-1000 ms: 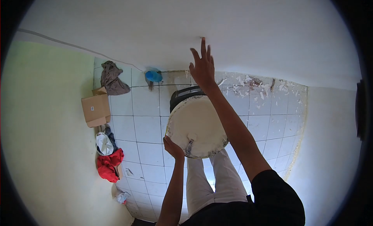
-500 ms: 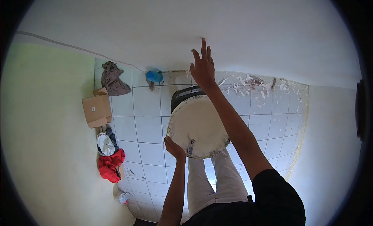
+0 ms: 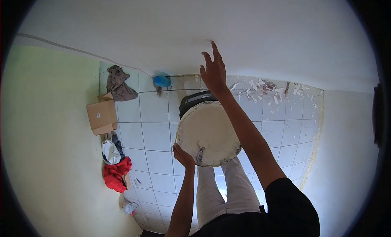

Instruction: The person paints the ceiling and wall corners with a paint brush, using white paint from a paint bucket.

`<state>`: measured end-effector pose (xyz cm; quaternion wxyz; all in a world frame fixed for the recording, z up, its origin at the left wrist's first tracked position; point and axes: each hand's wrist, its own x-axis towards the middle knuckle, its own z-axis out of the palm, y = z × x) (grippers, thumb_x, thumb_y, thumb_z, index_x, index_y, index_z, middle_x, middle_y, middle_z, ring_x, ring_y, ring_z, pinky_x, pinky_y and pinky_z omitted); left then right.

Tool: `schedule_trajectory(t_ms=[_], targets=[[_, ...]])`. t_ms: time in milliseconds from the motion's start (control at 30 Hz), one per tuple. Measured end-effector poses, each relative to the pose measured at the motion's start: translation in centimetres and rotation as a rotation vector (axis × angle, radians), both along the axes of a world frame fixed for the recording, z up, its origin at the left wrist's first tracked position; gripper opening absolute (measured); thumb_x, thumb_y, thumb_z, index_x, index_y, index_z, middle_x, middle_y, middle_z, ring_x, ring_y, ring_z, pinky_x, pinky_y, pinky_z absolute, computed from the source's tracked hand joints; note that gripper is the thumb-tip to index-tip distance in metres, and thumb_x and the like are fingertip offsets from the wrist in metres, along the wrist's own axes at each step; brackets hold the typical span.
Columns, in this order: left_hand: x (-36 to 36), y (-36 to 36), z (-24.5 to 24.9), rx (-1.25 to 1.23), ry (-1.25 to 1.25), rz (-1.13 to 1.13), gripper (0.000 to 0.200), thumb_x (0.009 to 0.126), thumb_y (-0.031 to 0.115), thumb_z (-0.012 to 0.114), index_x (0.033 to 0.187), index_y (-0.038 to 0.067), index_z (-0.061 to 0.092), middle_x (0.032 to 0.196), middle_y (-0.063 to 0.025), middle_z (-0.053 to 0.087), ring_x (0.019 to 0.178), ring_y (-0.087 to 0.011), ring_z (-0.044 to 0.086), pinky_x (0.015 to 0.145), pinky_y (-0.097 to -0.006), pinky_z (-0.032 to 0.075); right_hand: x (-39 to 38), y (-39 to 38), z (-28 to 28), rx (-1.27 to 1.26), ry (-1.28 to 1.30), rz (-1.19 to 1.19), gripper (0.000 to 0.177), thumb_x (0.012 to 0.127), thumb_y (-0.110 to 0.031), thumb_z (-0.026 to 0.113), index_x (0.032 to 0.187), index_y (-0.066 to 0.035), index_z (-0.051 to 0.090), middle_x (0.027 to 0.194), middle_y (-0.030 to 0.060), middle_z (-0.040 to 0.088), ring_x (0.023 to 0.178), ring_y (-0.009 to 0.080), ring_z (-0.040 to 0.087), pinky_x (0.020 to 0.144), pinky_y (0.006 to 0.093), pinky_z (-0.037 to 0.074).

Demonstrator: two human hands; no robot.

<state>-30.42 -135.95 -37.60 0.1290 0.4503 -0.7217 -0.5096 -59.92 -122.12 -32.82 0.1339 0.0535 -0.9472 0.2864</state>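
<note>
My left hand (image 3: 184, 156) is closed on the lower left rim of a round bucket (image 3: 209, 133), whose top shows a smooth cream-coloured surface with dark smears along the edge. Its thumb lies against the rim. Above it, my right hand (image 3: 214, 72) reaches up to the white wall (image 3: 277, 37), fingers spread. The tip of one stretched finger is right at a small mark (image 3: 210, 40) on that wall. My right forearm crosses over the bucket's upper right edge. A dark, curved object (image 3: 199, 97) shows behind the bucket, mostly hidden by it.
White floor tiles (image 3: 154, 135) lie below, with peeled flakes (image 3: 273, 90) along the wall's foot. To the left are a brown cloth (image 3: 119, 84), a blue object (image 3: 162, 81), a cardboard box (image 3: 102, 115), a red cloth (image 3: 116, 176) and a crumpled bag (image 3: 129, 207).
The fingers of my right hand have shifted slightly, with the pointing finger still near the mark on the wall. My left hand and the bucket stay almost in place.
</note>
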Motion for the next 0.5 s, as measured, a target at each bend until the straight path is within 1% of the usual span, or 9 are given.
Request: schedule_trajectory(t_ms=[67,133,233,267,333,400,433,467,500], targets=[[0.0,-0.1,0.0,-0.031,0.006,-0.032,0.042,0.101,0.032,0.038,0.098,-0.006,0.055,0.091,-0.0194,0.060,0.081,-0.0279,0.054,0.078,-0.0379,0.045,0.0,0.0,0.1,-0.014,0.011,-0.001,0.048,0.077,-0.005,0.067,0.121,-0.007,0.051,0.151,0.0157,0.021,0.129,0.0372,0.041,0.097,0.0477,0.045],[0.1,-0.2,-0.4,0.135,0.017,0.052,0.042,0.101,0.032,0.038,0.098,-0.006,0.055,0.090,-0.0194,0.060,0.080,-0.0279,0.054,0.077,-0.0382,0.045,-0.1,0.0,0.5,-0.050,-0.018,-0.006,0.047,0.077,-0.005,0.067,0.121,-0.008,0.051,0.150,0.0157,0.023,0.128,0.0371,0.042,0.096,0.0479,0.046],[0.4,-0.4,-0.9,0.075,-0.012,0.016,0.041,0.101,0.032,0.037,0.098,-0.006,0.055,0.087,-0.0190,0.059,0.079,-0.0279,0.053,0.077,-0.0385,0.045,-0.3,0.0,0.5,-0.054,0.000,-0.012,0.046,0.078,-0.005,0.067,0.120,-0.008,0.051,0.148,0.0151,0.026,0.125,0.0369,0.044,0.094,0.0486,0.046],[0.6,-0.6,-1.0,0.074,-0.011,0.016,0.041,0.101,0.032,0.037,0.098,-0.006,0.055,0.087,-0.0190,0.059,0.079,-0.0279,0.053,0.077,-0.0385,0.045,-0.3,0.0,0.5,-0.055,0.001,-0.012,0.046,0.078,-0.005,0.067,0.120,-0.008,0.051,0.148,0.0151,0.026,0.125,0.0369,0.044,0.094,0.0486,0.046],[0.8,-1.6,-1.2,0.101,-0.069,-0.054,0.036,0.101,0.029,0.039,0.100,-0.004,0.054,0.090,-0.0173,0.057,0.081,-0.0263,0.052,0.078,-0.0374,0.044,-0.5,0.1,0.9,-0.072,-0.014,-0.021,0.044,0.078,-0.006,0.066,0.120,-0.008,0.051,0.144,0.0143,0.030,0.122,0.0360,0.046,0.093,0.0488,0.047],[0.9,-2.5,-0.9,-0.194,-0.097,-0.202,0.032,0.101,0.028,0.040,0.103,-0.002,0.053,0.094,-0.0114,0.054,0.089,-0.0224,0.052,0.080,-0.0352,0.043,-0.7,0.2,0.7,-0.069,0.002,-0.026,0.044,0.079,-0.006,0.066,0.120,-0.009,0.051,0.142,0.0139,0.031,0.121,0.0354,0.047,0.093,0.0487,0.046],[-0.2,-2.8,0.6,0.041,-0.075,0.011,0.025,0.100,0.022,0.042,0.105,-0.001,0.051,0.098,-0.0106,0.052,0.092,-0.0214,0.050,0.081,-0.0336,0.042,-0.9,0.2,0.6,-0.065,0.005,-0.031,0.043,0.079,-0.007,0.066,0.119,-0.009,0.051,0.140,0.0135,0.032,0.120,0.0348,0.047,0.093,0.0486,0.046],[-1.3,-2.8,2.0,-0.098,-0.060,0.021,0.021,0.099,0.019,0.044,0.105,0.000,0.052,0.098,-0.0106,0.052,0.093,-0.0214,0.051,0.083,-0.0341,0.041,-1.0,0.3,0.4,-0.067,0.008,-0.033,0.043,0.079,-0.007,0.066,0.119,-0.009,0.051,0.140,0.0135,0.032,0.120,0.0348,0.047,0.093,0.0486,0.046],[-2.4,-3.2,2.5,-0.227,0.006,-0.035,0.019,0.098,0.017,0.046,0.105,0.000,0.052,0.099,-0.0108,0.053,0.093,-0.0216,0.051,0.084,-0.0345,0.041,-1.0,0.4,0.4,-0.049,0.020,-0.026,0.045,0.078,-0.007,0.067,0.120,-0.009,0.050,0.140,0.0147,0.033,0.120,0.0355,0.047,0.090,0.0483,0.047]])
